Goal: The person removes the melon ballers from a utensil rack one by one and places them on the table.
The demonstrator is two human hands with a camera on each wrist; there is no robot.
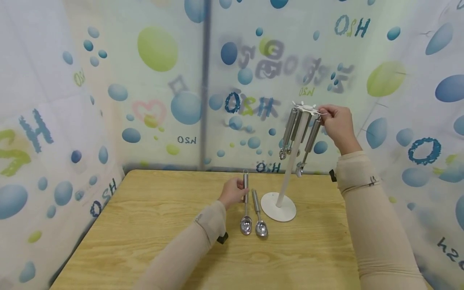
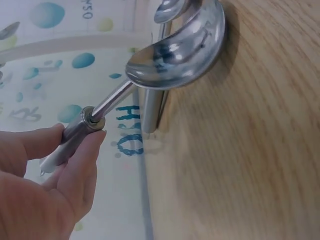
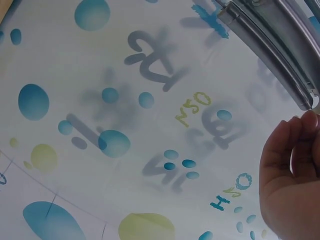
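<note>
My left hand (image 1: pixel 233 192) pinches the handle of a metal scoop (image 1: pixel 245 225) between thumb and fingers. Its deep, shiny oval bowl (image 2: pixel 180 52) is close over the wooden table in the left wrist view. Just to its right lies a second metal scoop (image 1: pixel 261 228). My right hand (image 1: pixel 338 123) is raised at the top of a white utensil stand (image 1: pixel 289 173). There its fingertips pinch the loop end of a hanging metal scoop (image 1: pixel 312 139). In the right wrist view, the fingers meet the end of a steel handle (image 3: pixel 272 57).
Several other steel-handled utensils (image 1: pixel 290 127) hang from the stand's hooked top. The stand's round white base (image 1: pixel 270 213) is on the wooden table (image 1: pixel 152 225), right of the loose scoops. Patterned curtains (image 1: pixel 163 88) enclose the table behind and at both sides.
</note>
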